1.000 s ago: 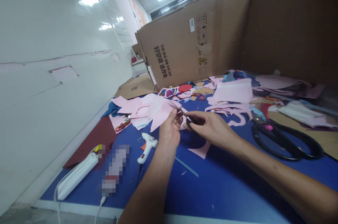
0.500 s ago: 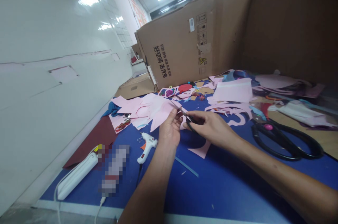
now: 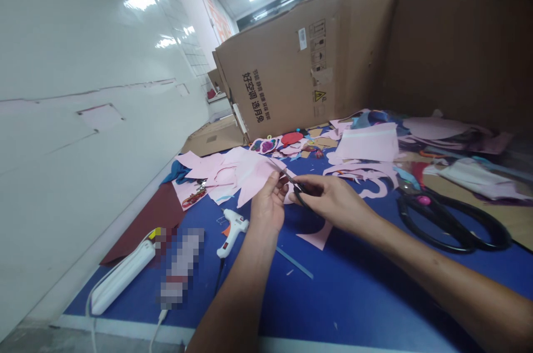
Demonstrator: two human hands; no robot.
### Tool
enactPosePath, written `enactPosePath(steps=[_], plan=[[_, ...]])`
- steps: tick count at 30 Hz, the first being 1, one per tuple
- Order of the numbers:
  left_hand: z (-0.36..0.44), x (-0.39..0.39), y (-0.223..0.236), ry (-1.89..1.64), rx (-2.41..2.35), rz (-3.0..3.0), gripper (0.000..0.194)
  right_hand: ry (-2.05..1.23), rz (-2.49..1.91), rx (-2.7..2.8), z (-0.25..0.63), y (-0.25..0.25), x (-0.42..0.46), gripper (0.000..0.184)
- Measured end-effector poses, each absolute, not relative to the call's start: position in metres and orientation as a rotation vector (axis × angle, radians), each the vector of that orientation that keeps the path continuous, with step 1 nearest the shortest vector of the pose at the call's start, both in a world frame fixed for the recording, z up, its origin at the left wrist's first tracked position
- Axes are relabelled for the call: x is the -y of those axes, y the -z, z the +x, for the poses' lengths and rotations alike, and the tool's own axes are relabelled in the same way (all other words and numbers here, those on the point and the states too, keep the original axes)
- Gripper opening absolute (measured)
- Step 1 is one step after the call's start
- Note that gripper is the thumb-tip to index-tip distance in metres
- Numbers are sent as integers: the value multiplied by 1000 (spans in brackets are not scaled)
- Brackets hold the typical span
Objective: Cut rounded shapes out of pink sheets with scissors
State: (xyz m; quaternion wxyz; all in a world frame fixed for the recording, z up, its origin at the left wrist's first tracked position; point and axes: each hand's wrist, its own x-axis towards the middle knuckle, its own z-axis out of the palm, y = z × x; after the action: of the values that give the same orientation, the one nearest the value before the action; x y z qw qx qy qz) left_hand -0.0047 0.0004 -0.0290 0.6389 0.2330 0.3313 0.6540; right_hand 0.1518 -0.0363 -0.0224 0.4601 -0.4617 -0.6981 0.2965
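My left hand [image 3: 270, 200] is closed in a pinch on a pink sheet [image 3: 255, 178], which spreads out beyond the fingertips. My right hand [image 3: 328, 197] grips a small pair of scissors [image 3: 302, 195] with black handles, its fingers in the loops. The thin blades point up and left over the sheet, close to my left thumb; whether they are parted I cannot tell. Beneath my right hand a curved pink offcut [image 3: 317, 237] lies on the blue table [image 3: 345, 292]. A white glue gun [image 3: 231, 233] lies left of my left forearm.
Large black-handled scissors [image 3: 449, 225] lie at the right. Pink scraps [image 3: 368, 142] and trimmings are heaped along the back, before a tall cardboard box [image 3: 287, 75]. A white power strip [image 3: 122, 275], a pixelated object [image 3: 182, 267] and a dark red sheet [image 3: 145, 220] are on the left.
Almost nothing differs. Both hands keep their places, with the scissors at the same spot on the pink sheet; my right forearm has shifted very slightly.
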Motion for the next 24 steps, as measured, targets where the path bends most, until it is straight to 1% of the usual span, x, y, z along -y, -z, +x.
enactPosePath(steps=[11,17,24], plan=[[-5,-1,30,-1493,-760,554,19,-736,-1139,1711,152,21,37,38],[-5,0,30,-1492,-756,541,15,-733,-1145,1713,152,22,37,35],[-5,-1,30,-1489,-750,547,17,-744,-1120,1709,152,25,35,35]])
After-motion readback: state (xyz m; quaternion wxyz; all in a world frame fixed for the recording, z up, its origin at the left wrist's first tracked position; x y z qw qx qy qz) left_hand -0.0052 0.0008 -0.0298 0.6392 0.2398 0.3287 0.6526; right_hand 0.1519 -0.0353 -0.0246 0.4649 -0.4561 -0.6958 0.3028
